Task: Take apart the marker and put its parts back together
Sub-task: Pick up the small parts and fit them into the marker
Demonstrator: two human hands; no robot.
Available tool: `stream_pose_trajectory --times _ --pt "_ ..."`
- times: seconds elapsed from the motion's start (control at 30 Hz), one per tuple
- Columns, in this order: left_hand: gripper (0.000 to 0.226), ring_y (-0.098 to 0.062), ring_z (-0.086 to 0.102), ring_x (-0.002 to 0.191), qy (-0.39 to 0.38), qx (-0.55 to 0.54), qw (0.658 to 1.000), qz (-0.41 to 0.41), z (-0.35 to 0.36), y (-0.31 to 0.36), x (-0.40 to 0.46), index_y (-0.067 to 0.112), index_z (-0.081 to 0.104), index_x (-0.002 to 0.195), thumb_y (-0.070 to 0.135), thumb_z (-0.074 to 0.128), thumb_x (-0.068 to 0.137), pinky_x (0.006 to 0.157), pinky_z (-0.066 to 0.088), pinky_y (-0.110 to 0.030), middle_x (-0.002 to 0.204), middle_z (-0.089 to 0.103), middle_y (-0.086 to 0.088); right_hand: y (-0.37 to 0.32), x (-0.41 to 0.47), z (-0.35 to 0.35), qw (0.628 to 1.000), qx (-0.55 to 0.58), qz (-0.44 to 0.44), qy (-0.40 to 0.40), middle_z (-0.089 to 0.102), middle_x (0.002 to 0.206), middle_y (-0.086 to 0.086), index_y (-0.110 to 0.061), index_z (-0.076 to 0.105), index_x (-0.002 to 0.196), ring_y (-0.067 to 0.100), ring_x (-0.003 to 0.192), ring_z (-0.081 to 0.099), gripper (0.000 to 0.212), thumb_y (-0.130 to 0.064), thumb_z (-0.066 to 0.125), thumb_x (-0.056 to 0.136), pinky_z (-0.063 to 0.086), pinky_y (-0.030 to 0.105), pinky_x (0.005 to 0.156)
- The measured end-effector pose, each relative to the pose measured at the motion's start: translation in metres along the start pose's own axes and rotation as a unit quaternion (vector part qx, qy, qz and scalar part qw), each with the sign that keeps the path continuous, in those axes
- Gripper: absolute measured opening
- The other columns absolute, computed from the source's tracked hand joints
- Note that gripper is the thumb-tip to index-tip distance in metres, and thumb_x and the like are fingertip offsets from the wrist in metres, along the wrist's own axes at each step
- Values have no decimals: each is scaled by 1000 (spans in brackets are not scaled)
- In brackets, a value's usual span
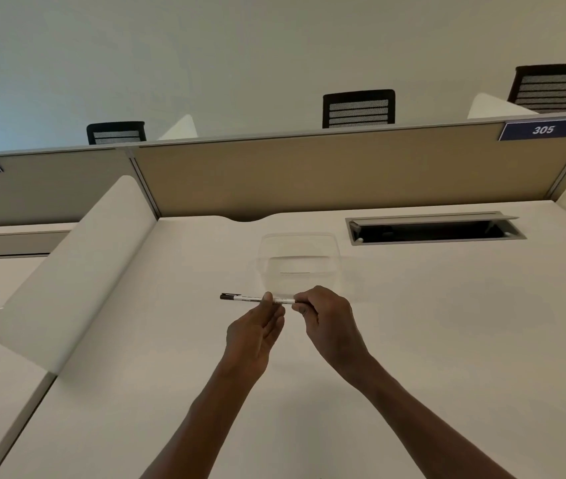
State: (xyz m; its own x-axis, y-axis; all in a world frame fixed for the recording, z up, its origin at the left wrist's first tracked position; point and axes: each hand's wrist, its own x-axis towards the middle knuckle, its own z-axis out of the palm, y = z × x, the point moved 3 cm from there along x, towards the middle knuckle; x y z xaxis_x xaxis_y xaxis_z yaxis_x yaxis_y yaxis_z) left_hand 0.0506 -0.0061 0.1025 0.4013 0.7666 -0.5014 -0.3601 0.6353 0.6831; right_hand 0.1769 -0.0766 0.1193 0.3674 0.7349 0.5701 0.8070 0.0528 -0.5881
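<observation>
A thin white marker [250,298] with a black cap at its left end is held level above the white desk [447,323]. My right hand [329,323] pinches the marker's right end between thumb and curled fingers. My left hand [255,335] is under the barrel's middle, palm turned up, fingers fairly straight, with the thumb tip touching the barrel. The cap sits on the marker. The marker's right tip is hidden inside my right hand.
A clear plastic box [298,262] stands on the desk just behind the marker. An open cable hatch [433,231] is set into the desk at the back right. A white side divider [77,267] rises on the left, a beige partition [343,171] behind.
</observation>
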Motion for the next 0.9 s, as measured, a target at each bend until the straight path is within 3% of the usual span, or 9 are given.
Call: stream_pose_trajectory --times 0.13,0.27,0.37,0.47,0.6,0.73,0.9 --pt "13 -20 72 77 1 5 1000 16 2 2 0 -4 70 93 8 68 89 69 60 -25 85 73 -15 -1 -1 -1 998 -47 -37 -5 62 72 4 -6 67 86 19 63 57 6 -11 64 90 46 28 56" --pt "13 -21 72 77 -18 11 999 45 5 4 -1 -5 70 94 5 62 91 76 61 -27 83 74 -15 -1 0 2 996 -87 -16 -14 51 61 2 -9 55 72 19 53 45 32 -25 43 97 39 32 47" --pt "15 -22 72 83 -37 12 997 61 7 4 -2 -5 69 100 3 58 93 79 61 -29 88 76 -12 -1 1 7 994 -22 98 -38 44 52 -2 -12 46 63 15 46 39 40 -25 41 100 32 30 47" --pt "16 -22 71 87 -35 2 997 67 6 4 -1 -5 68 103 2 56 94 79 60 -28 93 76 -13 2 3 10 968 104 210 -93 48 50 -9 -15 54 62 5 45 46 44 -28 42 102 33 18 49" --pt "19 -20 73 84 -18 -13 997 75 1 7 1 -7 67 107 3 57 94 84 59 -31 91 75 -12 1 5 1 982 75 135 -107 53 59 -9 -14 62 81 6 52 48 36 -36 43 101 38 22 53" --pt "19 -20 72 85 -8 -19 996 86 -1 11 2 -7 66 107 4 58 94 85 58 -31 85 76 -11 3 4 -1 992 9 19 -125 59 85 -9 -16 59 111 0 66 47 24 -35 57 95 41 14 65" --pt "15 -21 71 84 -3 -6 997 79 0 11 0 -5 69 100 5 61 92 81 60 -29 84 76 -11 -1 3 0 986 -101 -81 -103 58 82 0 -12 60 97 16 67 53 13 -24 56 95 48 31 55"
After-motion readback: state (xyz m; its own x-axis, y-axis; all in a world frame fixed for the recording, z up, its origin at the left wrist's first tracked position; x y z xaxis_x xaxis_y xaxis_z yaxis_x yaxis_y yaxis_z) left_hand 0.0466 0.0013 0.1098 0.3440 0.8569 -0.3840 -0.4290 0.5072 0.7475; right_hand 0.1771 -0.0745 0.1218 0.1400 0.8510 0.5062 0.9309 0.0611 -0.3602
